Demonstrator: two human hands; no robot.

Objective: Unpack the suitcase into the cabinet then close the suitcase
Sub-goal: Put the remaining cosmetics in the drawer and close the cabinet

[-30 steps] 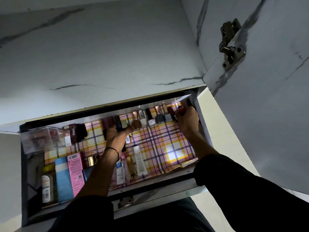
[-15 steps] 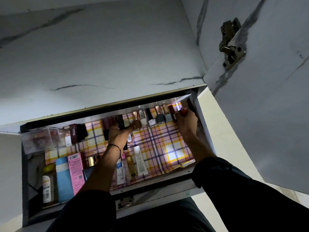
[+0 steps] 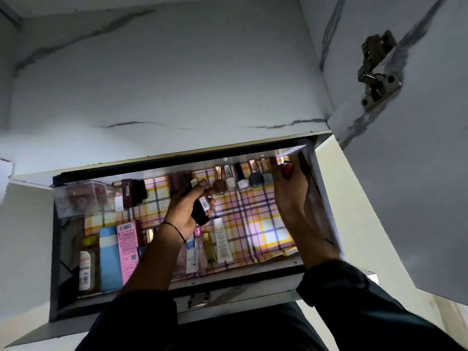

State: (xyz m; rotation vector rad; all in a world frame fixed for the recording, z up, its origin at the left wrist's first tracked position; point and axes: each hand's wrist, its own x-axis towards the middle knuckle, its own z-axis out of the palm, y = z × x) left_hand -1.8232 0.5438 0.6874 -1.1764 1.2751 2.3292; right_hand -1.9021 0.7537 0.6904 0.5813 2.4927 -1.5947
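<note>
left hand [image 3: 186, 211] has drawn back toward 6 o'clock, fingers wrapped around dark cosmetic tubes [image 3: 198, 211] | right hand [image 3: 288, 188] stays at 1 o'clock, pinching small red-capped bottle [image 3: 287, 169] in plaid-lined cabinet shelf [image 3: 253, 214]

Plaid-lined drawer [image 3: 253, 219] carries nail-polish bottles [image 3: 243, 177], tubes [image 3: 222, 239].

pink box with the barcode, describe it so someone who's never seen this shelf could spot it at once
Start at the plaid-lined cabinet shelf and go to its near left corner. The pink box stands there beside a plain blue box; it alone is bright pink with a white barcode label on top.
</note>
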